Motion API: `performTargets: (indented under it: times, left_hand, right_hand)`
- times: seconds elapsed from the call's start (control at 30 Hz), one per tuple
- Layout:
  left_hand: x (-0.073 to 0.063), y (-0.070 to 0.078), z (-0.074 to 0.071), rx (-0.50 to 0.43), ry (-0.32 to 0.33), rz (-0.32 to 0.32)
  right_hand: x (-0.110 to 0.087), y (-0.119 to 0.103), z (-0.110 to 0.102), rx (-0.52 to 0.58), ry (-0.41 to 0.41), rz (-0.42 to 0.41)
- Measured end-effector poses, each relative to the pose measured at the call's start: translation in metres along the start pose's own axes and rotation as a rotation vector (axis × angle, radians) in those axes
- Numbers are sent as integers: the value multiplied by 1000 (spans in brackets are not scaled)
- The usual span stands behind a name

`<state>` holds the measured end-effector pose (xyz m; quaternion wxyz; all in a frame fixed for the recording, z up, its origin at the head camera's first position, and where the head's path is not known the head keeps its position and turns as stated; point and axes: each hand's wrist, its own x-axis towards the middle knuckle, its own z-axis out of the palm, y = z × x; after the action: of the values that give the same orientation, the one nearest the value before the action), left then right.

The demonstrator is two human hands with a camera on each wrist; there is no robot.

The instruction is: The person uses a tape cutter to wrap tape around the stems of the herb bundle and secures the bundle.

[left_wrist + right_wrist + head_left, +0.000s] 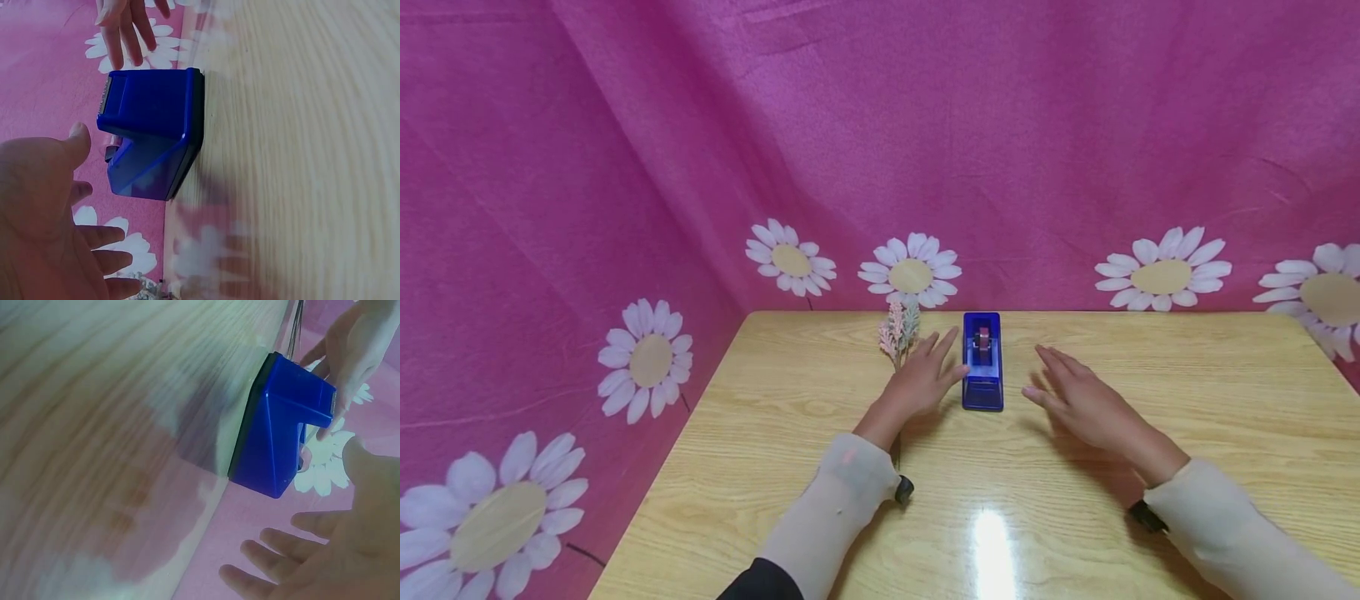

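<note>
A blue tape dispenser [982,392] stands on the wooden table between the two hands, with a small reddish roll in its well. Its serrated cutting edge [105,95] shows in the left wrist view. My left hand [917,385] is just left of the dispenser, fingers spread and thumb close by its side. On the other side my right hand [1086,408] hovers a little farther off, fingers extended and holding nothing. A sprig of pink and pale green artificial flowers [892,332] lies left of the dispenser, its stems partly hidden beneath the left hand and wrist.
The light wooden table [737,467] reaches back to a magenta cloth [1000,150] printed with white daisies. More of this cloth hangs along the left side. Light glares off the tabletop near the front. Each wrist carries a small black device.
</note>
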<state>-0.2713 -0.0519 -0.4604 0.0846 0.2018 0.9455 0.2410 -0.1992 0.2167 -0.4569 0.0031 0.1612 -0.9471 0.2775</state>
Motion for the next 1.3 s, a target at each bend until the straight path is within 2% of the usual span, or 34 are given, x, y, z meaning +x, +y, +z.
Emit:
performTargets:
  times: [0.2,0.47,0.8,1.07,1.2,1.3]
  left_hand:
    - [8,2,4,-93,-32,17]
    - [18,5,8,-221,-41,45]
    - [23,8,10,-284,-35,31]
    - [27,5,17,-341,-38,42]
    - [29,4,20,-343,-30,52]
    - [30,2,21,-347,-19,58]
  right_hand:
    - [6,-7,4,81,-2,-9]
    - [17,-17,10,157,24,-35]
    - [25,-28,14,221,13,-14]
    - [34,-32,19,268,57,-47]
    - [36,-32,20,303,64,-31]
    - [38,-33,20,374,37,6]
